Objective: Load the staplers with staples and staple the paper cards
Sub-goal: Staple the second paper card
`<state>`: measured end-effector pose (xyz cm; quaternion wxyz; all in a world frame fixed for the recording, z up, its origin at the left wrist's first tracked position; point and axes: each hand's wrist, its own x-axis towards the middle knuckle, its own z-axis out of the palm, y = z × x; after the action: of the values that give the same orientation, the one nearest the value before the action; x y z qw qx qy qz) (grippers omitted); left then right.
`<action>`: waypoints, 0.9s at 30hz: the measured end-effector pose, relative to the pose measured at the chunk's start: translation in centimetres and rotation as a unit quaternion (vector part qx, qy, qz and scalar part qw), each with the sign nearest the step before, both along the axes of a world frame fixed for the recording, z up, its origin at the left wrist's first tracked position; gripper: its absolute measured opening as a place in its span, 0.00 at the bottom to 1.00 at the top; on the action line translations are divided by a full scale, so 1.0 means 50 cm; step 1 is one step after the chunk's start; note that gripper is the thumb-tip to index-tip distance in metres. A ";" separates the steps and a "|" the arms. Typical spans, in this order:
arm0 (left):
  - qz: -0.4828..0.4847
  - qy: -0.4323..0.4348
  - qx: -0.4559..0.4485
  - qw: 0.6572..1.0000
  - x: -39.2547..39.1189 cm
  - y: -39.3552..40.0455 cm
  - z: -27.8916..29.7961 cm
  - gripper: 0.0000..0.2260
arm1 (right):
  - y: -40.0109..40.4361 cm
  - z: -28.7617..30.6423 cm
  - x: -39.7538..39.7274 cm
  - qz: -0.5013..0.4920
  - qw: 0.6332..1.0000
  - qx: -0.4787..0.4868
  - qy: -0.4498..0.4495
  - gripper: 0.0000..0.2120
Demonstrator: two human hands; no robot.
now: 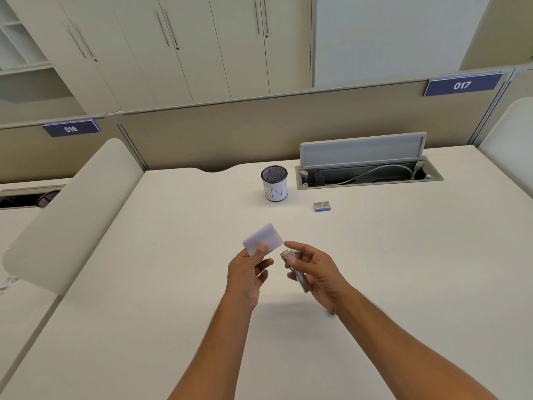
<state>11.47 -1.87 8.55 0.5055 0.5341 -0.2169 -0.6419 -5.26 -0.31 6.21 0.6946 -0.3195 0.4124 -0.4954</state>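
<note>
My left hand [248, 272] pinches the white paper cards [264, 238] by their lower corner, holding them above the desk [173, 255]. Just to the right, my right hand [317, 269] grips a small stapler [294, 269] with a metal nose that points up toward the cards' right edge. The stapler's nose sits close beside the cards, and I cannot tell if they touch. A small box of staples [322, 206] lies on the desk farther back and to the right.
A mesh pen cup [274, 183] with a white label stands at the back of the desk. Behind it to the right is an open cable hatch [366, 171] with its lid raised. Padded dividers flank the desk on the left [72, 215] and right [507, 140].
</note>
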 end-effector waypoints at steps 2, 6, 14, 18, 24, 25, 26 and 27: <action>-0.009 -0.009 0.004 1.000 -0.005 0.002 0.003 0.04 | -0.002 -0.004 0.008 -0.012 1.000 -0.015 0.017 0.19; -0.010 -0.026 0.003 1.000 -0.011 0.006 0.005 0.04 | -0.004 -0.005 0.017 -0.018 0.999 -0.026 0.016 0.23; 0.014 -0.087 -0.030 0.996 -0.025 0.013 0.006 0.06 | -0.001 -0.010 0.022 -0.009 0.999 -0.036 0.022 0.23; 0.036 -0.150 -0.058 0.986 -0.030 0.015 0.003 0.05 | -0.003 -0.006 0.025 -0.023 0.999 -0.036 0.020 0.18; 0.022 -0.149 -0.086 0.985 -0.029 0.019 0.008 0.06 | -0.005 -0.002 0.028 -0.039 0.999 -0.028 0.000 0.19; 0.016 -0.151 -0.089 0.984 -0.029 0.020 0.009 0.06 | -0.006 -0.003 0.028 -0.042 0.999 -0.026 0.002 0.20; 0.011 -0.153 -0.091 0.984 -0.029 0.021 0.009 0.06 | -0.008 -0.005 0.027 -0.045 0.999 -0.026 0.004 0.21; 0.007 -0.155 -0.092 0.984 -0.030 0.022 0.008 0.06 | -0.011 -0.007 0.026 -0.047 0.999 -0.025 0.005 0.22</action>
<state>9.97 -0.74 8.96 0.5169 0.5799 -0.3474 -0.5252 -3.95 -0.84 5.88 0.6602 -0.3191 0.4178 -0.5364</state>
